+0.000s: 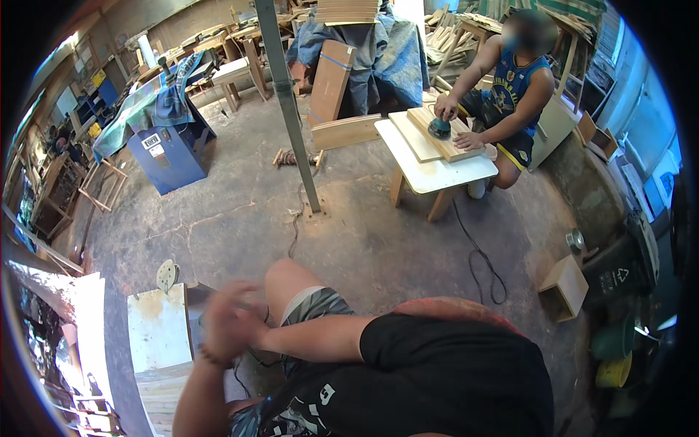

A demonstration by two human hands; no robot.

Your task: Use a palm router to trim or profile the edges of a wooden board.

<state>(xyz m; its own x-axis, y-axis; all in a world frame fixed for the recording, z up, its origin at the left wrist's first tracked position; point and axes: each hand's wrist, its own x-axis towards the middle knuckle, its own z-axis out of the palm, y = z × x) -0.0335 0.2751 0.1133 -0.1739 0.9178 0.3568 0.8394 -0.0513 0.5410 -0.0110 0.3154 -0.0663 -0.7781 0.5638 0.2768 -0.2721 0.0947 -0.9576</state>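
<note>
My left hand point(216, 329) and my right hand point(245, 315) come together in front of my body, overlapping and smeared by motion. Their fingers are too blurred to read, and anything between them is hidden. A dark band point(213, 357) circles my left wrist. Just left of my hands lies a pale, stained board point(156, 331), with wooden slats point(164, 397) at its near end. At the board's far edge rests a round beige sanding disc point(167, 275) with holes. A dark cord point(239, 379) hangs below my hands.
Across the floor, a co-worker point(520, 84) presses a teal sander point(440, 128) onto a plank point(453, 142) on a small white table point(437, 177). A metal post point(291, 109) stands ahead. A cord point(477, 251) loops on the floor. A wooden box point(564, 288) sits right, near a dark bin point(619, 280).
</note>
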